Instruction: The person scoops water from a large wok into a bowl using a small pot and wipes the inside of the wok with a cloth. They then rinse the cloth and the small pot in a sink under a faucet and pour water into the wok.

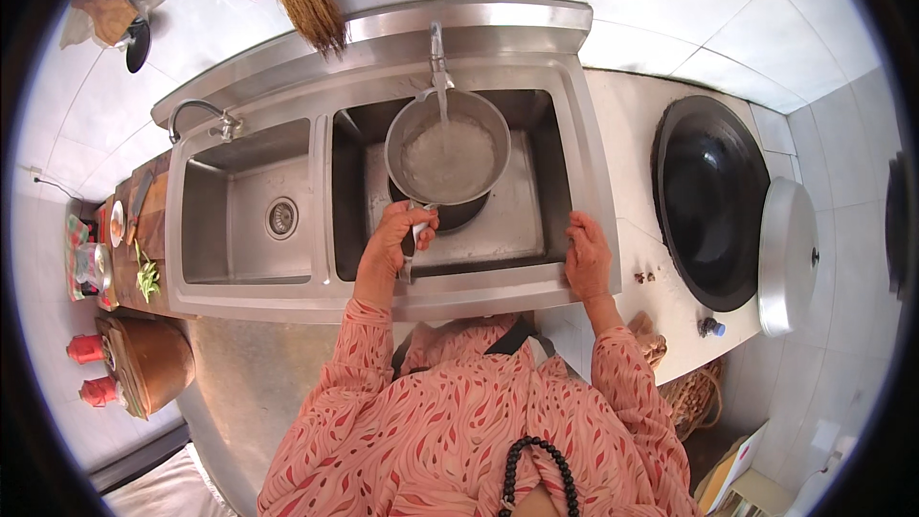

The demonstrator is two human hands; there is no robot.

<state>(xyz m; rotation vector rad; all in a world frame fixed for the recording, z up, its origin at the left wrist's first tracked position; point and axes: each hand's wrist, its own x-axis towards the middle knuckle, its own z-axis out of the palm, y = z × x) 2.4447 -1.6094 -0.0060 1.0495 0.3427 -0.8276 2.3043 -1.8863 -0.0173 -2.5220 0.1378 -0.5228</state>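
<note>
My left hand [402,233] grips the handle of a round metal pan [499,158], held level over the larger basin of a stainless steel sink [495,294]. Water [444,111] streams into the pan from the tap [437,57] above it and ripples across the inside. Beneath the pan, a dark round object [463,219] shows in part on the basin floor; the pan hides the rest. My right hand [589,255] rests with bent fingers on the sink's right rim.
Left of the large basin lies a smaller basin [251,230] with a curved tap [197,106]. A knife [140,205] and green vegetable pieces [148,278] lie on the wooden counter [126,269]. Rightward are a large black wok [711,194] and an aluminium lid [786,258]. A straw brush [305,0] hangs behind.
</note>
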